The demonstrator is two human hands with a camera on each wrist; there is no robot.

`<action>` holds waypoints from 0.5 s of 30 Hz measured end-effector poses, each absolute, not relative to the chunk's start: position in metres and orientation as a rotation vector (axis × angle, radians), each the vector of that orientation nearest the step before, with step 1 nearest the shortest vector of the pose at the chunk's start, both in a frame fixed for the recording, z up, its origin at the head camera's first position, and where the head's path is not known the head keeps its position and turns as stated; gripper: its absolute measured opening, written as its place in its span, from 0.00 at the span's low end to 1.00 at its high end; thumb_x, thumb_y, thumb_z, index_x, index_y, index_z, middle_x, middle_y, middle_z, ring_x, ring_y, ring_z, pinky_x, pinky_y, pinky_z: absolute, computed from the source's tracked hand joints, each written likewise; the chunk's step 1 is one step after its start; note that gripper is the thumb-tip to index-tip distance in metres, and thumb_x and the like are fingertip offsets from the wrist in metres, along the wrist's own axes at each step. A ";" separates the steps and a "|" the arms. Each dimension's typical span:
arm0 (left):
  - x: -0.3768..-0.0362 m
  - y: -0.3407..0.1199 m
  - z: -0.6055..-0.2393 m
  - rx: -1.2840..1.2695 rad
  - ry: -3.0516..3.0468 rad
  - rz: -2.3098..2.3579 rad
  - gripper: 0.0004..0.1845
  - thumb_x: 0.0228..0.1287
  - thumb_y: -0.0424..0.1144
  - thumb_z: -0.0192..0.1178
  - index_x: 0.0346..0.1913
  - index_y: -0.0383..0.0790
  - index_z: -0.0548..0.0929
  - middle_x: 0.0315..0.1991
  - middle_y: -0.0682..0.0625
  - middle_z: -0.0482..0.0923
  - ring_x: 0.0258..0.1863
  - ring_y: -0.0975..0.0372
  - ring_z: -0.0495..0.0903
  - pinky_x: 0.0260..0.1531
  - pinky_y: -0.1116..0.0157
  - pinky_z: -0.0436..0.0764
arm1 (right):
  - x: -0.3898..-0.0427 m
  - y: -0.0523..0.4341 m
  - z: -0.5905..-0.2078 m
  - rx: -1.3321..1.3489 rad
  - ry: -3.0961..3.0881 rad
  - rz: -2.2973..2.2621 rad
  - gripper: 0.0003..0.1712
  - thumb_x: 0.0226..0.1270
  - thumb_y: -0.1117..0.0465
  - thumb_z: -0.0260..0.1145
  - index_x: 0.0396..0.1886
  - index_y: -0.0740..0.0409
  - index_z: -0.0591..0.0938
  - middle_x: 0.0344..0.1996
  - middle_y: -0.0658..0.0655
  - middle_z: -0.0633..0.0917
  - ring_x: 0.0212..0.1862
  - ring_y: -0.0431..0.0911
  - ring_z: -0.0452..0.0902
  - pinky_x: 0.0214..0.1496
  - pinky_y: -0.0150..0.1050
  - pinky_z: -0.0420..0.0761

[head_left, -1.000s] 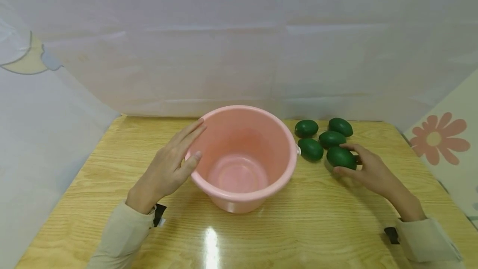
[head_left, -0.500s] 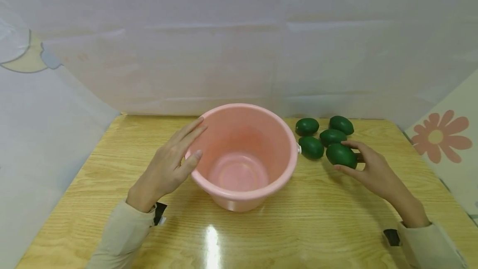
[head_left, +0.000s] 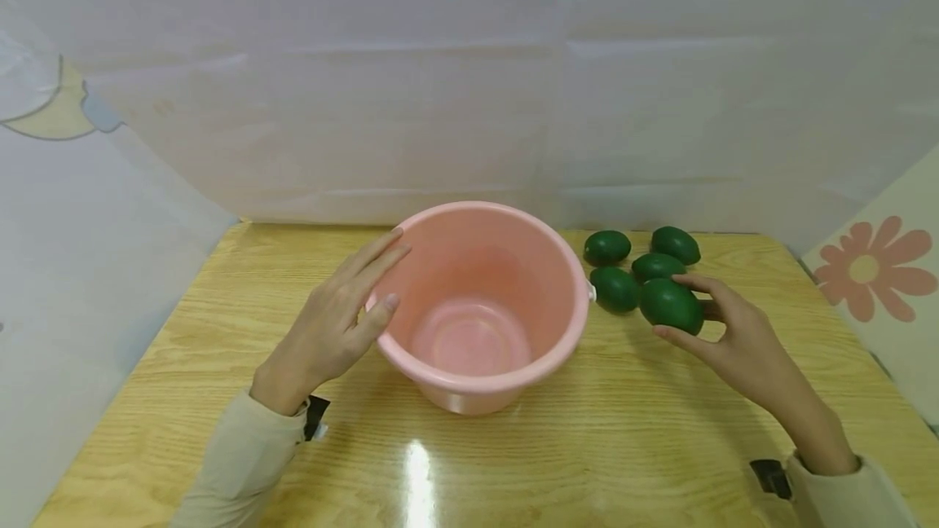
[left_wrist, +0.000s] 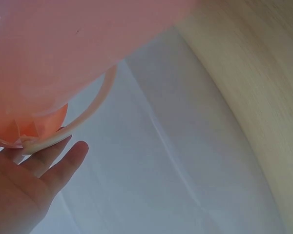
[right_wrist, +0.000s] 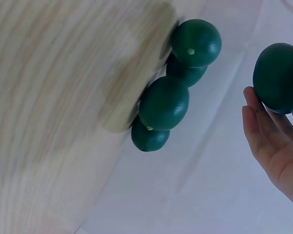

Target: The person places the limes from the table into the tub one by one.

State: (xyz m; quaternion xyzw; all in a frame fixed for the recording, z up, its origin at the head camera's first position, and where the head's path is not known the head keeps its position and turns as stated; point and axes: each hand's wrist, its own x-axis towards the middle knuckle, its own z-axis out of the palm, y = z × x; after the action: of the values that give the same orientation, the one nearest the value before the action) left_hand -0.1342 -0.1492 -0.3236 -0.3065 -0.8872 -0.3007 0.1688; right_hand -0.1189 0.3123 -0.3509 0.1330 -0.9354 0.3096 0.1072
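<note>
The left hand (head_left: 333,324) rests flat-fingered against the pink bucket (head_left: 480,312), probably steadying it. The right hand (head_left: 722,332) holds one green fruit (head_left: 671,305), seemingly lifted off the table (head_left: 587,446).

Bucket (head_left: 480,300): pink, plain. Limes, 5, incl. one held (head_left: 671,305): dark green. Table (head_left: 220,332): light wood grain, glossy. Sleeves (head_left: 242,463): beige. Backdrop (head_left: 440,88): white; pink flower print (head_left: 869,270) at right; yellow moon print (head_left: 55,116) at left.

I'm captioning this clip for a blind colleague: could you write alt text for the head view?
The right hand grips a green fruit beside four more. The left hand rests against an empty pink bucket on a wooden table.
</note>
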 end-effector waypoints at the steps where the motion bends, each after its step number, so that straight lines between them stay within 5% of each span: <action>1: -0.134 -0.149 -0.324 -0.871 -2.522 -0.854 0.29 0.73 0.46 0.47 0.74 0.43 0.66 0.78 0.49 0.58 0.75 0.51 0.62 0.65 0.42 0.71 | -0.119 0.311 -0.350 0.392 -2.747 0.910 0.40 0.55 0.59 0.78 0.67 0.61 0.72 0.60 0.69 0.77 0.45 0.64 0.83 0.35 0.20 0.76; 4: -0.134 -0.149 -0.324 -0.874 -2.526 -0.848 0.29 0.73 0.47 0.47 0.74 0.43 0.66 0.78 0.49 0.58 0.75 0.51 0.62 0.64 0.43 0.71 | -0.118 0.308 -0.346 0.392 -2.717 0.910 0.40 0.54 0.60 0.78 0.66 0.60 0.73 0.59 0.68 0.78 0.42 0.41 0.86 0.34 0.19 0.75; 8: -0.134 -0.149 -0.324 -0.874 -2.532 -0.839 0.29 0.74 0.48 0.46 0.74 0.44 0.66 0.78 0.49 0.57 0.75 0.51 0.62 0.65 0.43 0.71 | -0.118 0.303 -0.340 0.412 -2.664 0.921 0.41 0.52 0.62 0.79 0.66 0.59 0.73 0.59 0.68 0.78 0.43 0.13 0.69 0.34 0.17 0.73; 15: -0.135 -0.149 -0.324 -0.876 -2.524 -0.844 0.29 0.75 0.49 0.45 0.74 0.44 0.66 0.78 0.49 0.57 0.75 0.51 0.61 0.65 0.42 0.71 | -0.115 0.293 -0.329 0.451 -2.574 0.902 0.44 0.48 0.65 0.80 0.67 0.59 0.73 0.57 0.68 0.79 0.46 0.11 0.67 0.40 0.12 0.69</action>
State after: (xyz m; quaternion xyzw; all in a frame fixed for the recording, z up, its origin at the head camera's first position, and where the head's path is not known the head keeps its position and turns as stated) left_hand -0.1345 -0.1493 -0.3243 -0.3080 -0.8879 -0.2969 0.1690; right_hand -0.1148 0.2934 -0.3290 0.1602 -0.9146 0.3206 0.1872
